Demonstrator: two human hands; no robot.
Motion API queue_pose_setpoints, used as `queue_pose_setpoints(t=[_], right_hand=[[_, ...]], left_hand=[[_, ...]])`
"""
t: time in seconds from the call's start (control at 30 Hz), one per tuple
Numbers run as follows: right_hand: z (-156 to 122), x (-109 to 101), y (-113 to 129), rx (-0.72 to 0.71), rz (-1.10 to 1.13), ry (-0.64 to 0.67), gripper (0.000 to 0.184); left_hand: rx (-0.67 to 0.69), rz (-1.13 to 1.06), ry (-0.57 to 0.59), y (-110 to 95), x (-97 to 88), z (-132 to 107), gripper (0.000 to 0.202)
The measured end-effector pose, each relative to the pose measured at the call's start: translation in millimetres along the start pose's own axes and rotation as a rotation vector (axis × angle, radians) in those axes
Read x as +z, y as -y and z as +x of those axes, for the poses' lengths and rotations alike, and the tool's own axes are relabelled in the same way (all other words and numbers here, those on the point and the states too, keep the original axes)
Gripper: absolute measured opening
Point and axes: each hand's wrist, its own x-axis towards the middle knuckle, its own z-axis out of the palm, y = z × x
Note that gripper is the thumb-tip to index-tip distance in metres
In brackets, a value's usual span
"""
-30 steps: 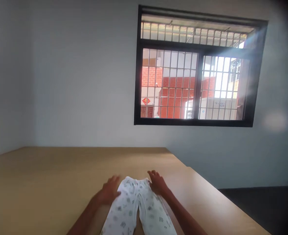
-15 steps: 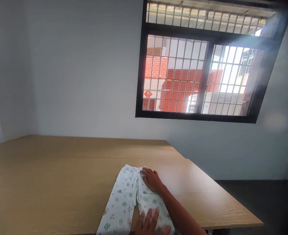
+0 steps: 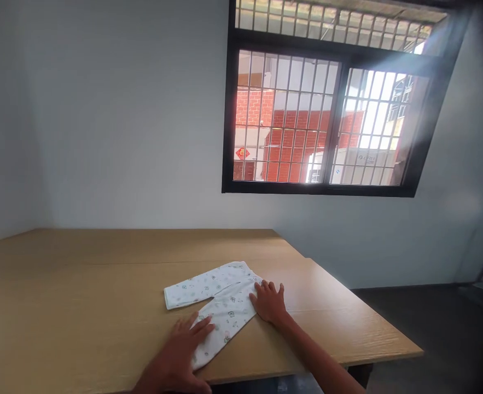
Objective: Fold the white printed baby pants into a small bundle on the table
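White children's trousers (image 3: 227, 303) with small printed animal figures lie flat on the wooden table, turned at an angle. One leg points left and the other comes toward me, while the waist end is at the right. My left hand (image 3: 181, 350) rests palm down over the lower part of the near leg, fingers spread. At the waist end, my right hand (image 3: 269, 302) presses on the cloth's edge, also palm down with its fingers apart. Neither hand grasps the cloth.
The wooden table (image 3: 89, 306) spreads far to the left, with its right edge slanting toward me. A pale wall (image 3: 134, 120) stands behind it, holding a barred window with a black frame (image 3: 274, 189). Dark floor (image 3: 422, 312) shows at the right.
The trousers have turned from legs toward me to one leg pointing left. My left hand has moved left onto the near leg; my right hand has shifted slightly right and down.
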Motion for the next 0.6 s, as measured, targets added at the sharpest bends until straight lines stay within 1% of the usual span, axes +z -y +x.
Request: queue_pose_setpoints(t=[0.07,0.13,0.2,0.23,0.3,0.33,0.37,0.4,0.47,0.53,0.57,0.6], right_hand=[[-38.1,-2.4,-1.9,-0.027,-0.022,-0.008,0.057],[-77.8,-4.1,-3.5,-0.085,-0.013,-0.022,0.063],[-111.2,-4.2,-7.4,-0.232,0.06,-0.052,0.068],[-123.7,-3.4,-10.8,-0.318,0.112,-0.065,0.071],[-138.9,-0.1,-20.2,-0.466,0.221,-0.064,0.08],[-142.1,2.0,-25.6,-0.516,0.274,-0.06,0.077],[-143.0,4.0,-31.2,-0.548,0.328,-0.058,0.067],[-142.3,5.5,-36.4,-0.569,0.389,-0.065,0.051],[-137.7,5.4,-44.5,-0.549,0.559,-0.132,0.027],[-130.2,0.2,-48.2,-0.436,0.77,-0.212,0.012],[-125.1,-4.0,-48.6,-0.359,0.87,-0.235,0.011],[-118.9,-8.8,-48.2,-0.273,0.958,-0.245,0.018]], left_hand=[[-0.047,0.012,0.032,15.8,-2.5,-18.3,0.121],[-0.114,-0.001,-0.003,31.8,1.7,-37.6,0.111],[-0.135,-0.053,-0.083,49.0,10.9,-56.1,0.09],[-0.115,-0.087,-0.126,58.1,16.5,-64.3,0.079],[-0.042,-0.173,-0.203,76.1,27.4,-77.9,0.055],[-0.008,-0.225,-0.231,84.2,31.3,-83.1,0.045],[0.011,-0.28,-0.259,90.9,33.0,-87.1,0.039],[0.006,-0.332,-0.287,95.8,32.0,-89.9,0.037],[-0.061,-0.407,-0.349,98.0,19.9,-90.6,0.036],[-0.121,-0.435,-0.405,90.3,-4.9,-81.7,0.037],[-0.118,-0.445,-0.421,84.2,-20.1,-72.4,0.039],[-0.092,-0.462,-0.428,77.9,-35.5,-59.6,0.041]])
